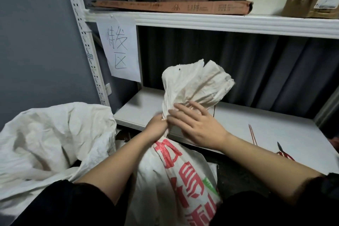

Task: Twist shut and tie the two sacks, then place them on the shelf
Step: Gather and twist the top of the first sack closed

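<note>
A white woven sack with red lettering [176, 176] stands on the floor in front of me, its top gathered into a bunch [194, 82] that rises above the neck. My left hand [156, 128] grips the twisted neck from the left. With fingers spread and fairly straight, my right hand [196, 123] lies against the bunched cloth just above the neck. A second white sack [53, 134] lies crumpled and open to the left. The lower white shelf [247, 123] is right behind the sack.
Thin red ties [252, 134] and scissors with a red handle [283, 151] lie on the lower shelf at the right. A paper sign [119, 49] hangs from the upper shelf [220, 22], which carries a long flat carton and cardboard boxes. A grey wall is at the left.
</note>
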The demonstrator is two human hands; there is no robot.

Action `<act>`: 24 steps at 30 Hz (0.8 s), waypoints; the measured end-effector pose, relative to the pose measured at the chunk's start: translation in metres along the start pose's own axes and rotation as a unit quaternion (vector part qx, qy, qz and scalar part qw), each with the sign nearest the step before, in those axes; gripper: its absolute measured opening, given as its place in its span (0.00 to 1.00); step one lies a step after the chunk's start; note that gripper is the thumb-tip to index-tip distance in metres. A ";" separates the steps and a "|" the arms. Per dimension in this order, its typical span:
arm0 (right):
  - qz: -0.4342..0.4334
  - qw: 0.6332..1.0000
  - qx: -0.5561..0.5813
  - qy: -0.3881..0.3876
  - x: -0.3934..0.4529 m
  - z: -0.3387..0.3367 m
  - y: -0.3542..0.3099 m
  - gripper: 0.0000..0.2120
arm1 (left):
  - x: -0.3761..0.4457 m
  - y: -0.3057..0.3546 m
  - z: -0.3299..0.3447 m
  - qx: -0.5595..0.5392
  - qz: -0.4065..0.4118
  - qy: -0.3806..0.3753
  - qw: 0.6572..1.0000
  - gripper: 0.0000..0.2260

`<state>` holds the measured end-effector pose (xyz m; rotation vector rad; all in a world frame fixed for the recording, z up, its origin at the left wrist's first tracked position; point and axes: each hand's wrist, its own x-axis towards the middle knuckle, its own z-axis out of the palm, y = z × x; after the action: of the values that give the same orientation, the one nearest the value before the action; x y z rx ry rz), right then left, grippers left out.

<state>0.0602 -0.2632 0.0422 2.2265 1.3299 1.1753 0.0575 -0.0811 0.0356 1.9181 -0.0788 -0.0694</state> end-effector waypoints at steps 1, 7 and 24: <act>0.002 0.999 -0.026 -0.031 -0.008 0.006 0.008 0.28 | -0.004 0.002 -0.001 -0.064 -0.012 -0.012 0.998 0.13; -0.023 0.996 -0.069 -0.054 0.000 0.016 0.039 0.34 | -0.013 0.012 0.003 -0.026 -0.025 -0.143 0.989 0.10; 0.029 0.991 0.020 -0.126 0.028 0.005 0.073 0.12 | -0.031 -0.025 0.019 0.252 -0.102 0.089 0.958 0.23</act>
<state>0.1138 -0.2782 0.0972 2.3641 1.2042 0.8551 0.0259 -0.0881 0.0060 2.4293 0.2464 -0.0151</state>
